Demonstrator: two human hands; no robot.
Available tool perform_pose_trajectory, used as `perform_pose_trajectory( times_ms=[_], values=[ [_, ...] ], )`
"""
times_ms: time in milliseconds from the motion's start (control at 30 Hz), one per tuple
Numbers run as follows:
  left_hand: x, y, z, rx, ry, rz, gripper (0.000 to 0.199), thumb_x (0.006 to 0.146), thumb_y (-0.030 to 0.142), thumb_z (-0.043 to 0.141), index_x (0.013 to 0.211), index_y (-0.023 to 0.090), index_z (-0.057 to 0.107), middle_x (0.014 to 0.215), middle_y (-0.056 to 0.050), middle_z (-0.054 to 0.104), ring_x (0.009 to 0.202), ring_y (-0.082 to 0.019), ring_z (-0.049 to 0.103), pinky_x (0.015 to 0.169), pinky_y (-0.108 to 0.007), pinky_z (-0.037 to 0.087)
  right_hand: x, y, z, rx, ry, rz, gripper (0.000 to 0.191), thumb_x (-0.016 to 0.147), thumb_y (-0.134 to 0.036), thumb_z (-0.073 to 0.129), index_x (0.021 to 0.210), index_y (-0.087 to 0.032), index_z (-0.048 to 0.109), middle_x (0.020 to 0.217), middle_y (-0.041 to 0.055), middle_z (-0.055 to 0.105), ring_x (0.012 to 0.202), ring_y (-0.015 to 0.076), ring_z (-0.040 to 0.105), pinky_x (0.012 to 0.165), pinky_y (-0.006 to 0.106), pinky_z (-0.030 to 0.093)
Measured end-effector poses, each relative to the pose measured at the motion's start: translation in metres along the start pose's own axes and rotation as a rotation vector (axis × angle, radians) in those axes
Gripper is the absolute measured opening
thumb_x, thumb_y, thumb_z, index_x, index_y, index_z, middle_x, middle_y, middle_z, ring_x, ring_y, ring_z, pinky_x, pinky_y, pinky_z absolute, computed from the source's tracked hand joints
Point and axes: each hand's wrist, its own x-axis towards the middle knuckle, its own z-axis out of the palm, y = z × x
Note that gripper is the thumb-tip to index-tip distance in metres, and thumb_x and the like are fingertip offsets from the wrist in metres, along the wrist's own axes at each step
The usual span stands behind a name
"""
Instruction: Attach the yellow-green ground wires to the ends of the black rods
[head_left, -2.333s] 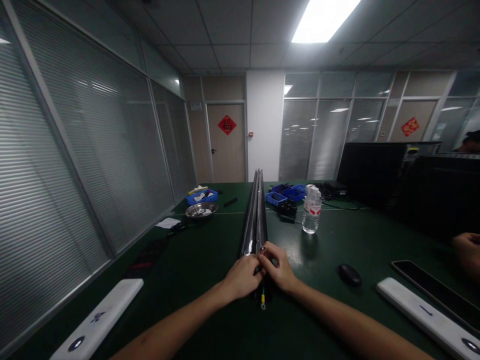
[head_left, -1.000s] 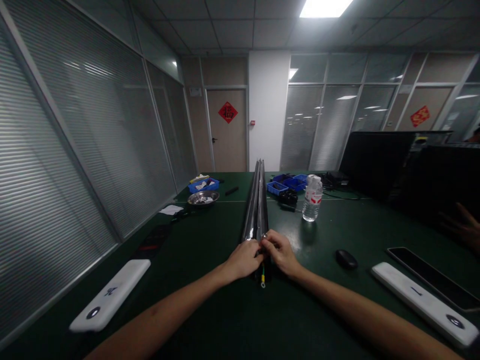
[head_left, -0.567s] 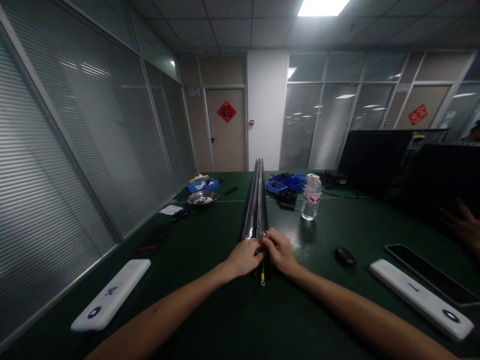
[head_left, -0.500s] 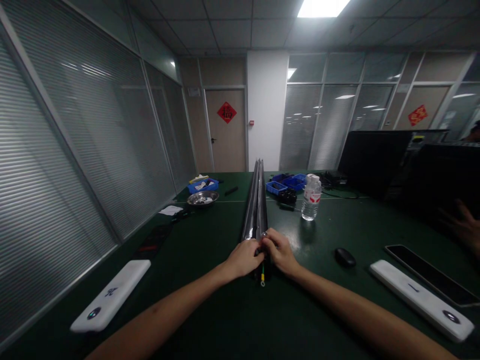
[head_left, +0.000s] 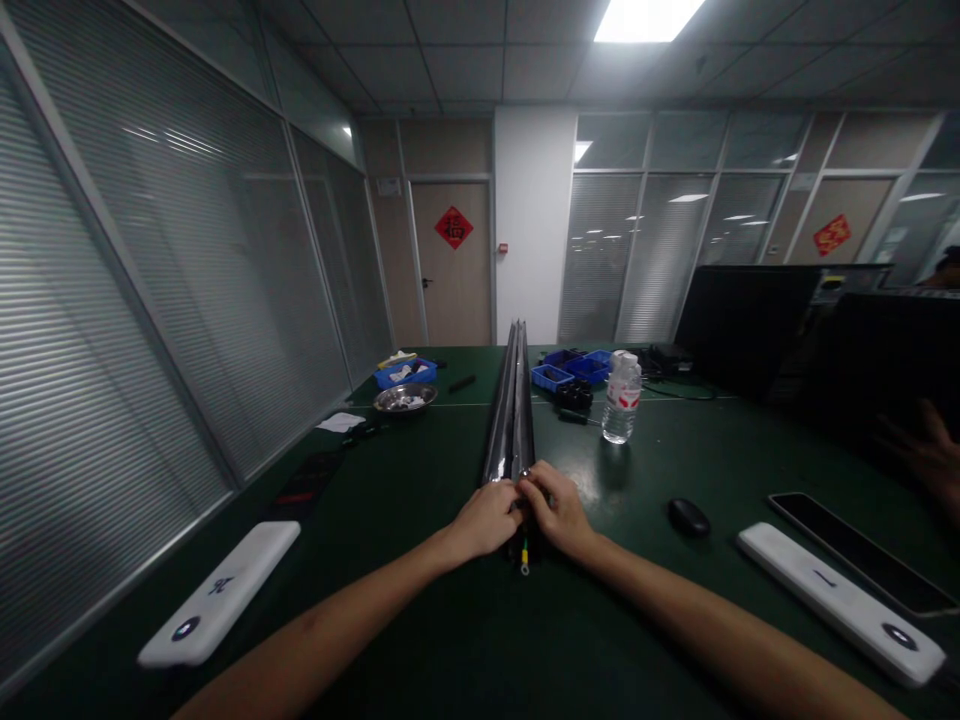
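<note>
Little shift: left hand and right hand stay curled at near end of dark rail, holds hidden, work still there.

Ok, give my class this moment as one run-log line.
left hand: at near end of long bar | right hand: beside left, grips hidden | ring terminal: nearside of hands | water bottle: upright, right of bar
</note>
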Motion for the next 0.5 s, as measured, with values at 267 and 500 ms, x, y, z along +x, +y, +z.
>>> perform_pose_trajectory(
  times_ms=[267, 500],
  values=[
    [0.002, -0.004, 0.006, 0.071, 0.037, -0.015, 0.018, 0.09, 0.023, 0.05, 0.097, 0.017, 0.066, 0.104, -0.008, 0.069, 0.095, -0.021, 0.066, 0.084, -0.029, 0.048, -0.001, 0.005, 0.001, 0.024, 0.023, -0.017, 0.028, 0.1, -0.029, 0.049, 0.074, -0.019, 0.056, 0.075, 0.0014, 0.053, 0.07, 0.0154, 0.052, 0.065, 0.027, 0.039],
    [-0.001, -0.002, 0.005, 0.04, 0.045, -0.039, 0.017, 0.091, 0.027, 0.051, 0.093, 0.018, 0.064, 0.1, -0.008, 0.068, 0.088, -0.021, 0.066, 0.076, -0.027, 0.048, 0.007, 0.011, -0.003, 0.257, -0.104, 0.058, 0.033, 0.1, -0.038, 0.05, 0.077, -0.018, 0.062, 0.079, 0.0017, 0.054, 0.072, 0.0156, 0.055, 0.067, 0.027, 0.043]
  ],
)
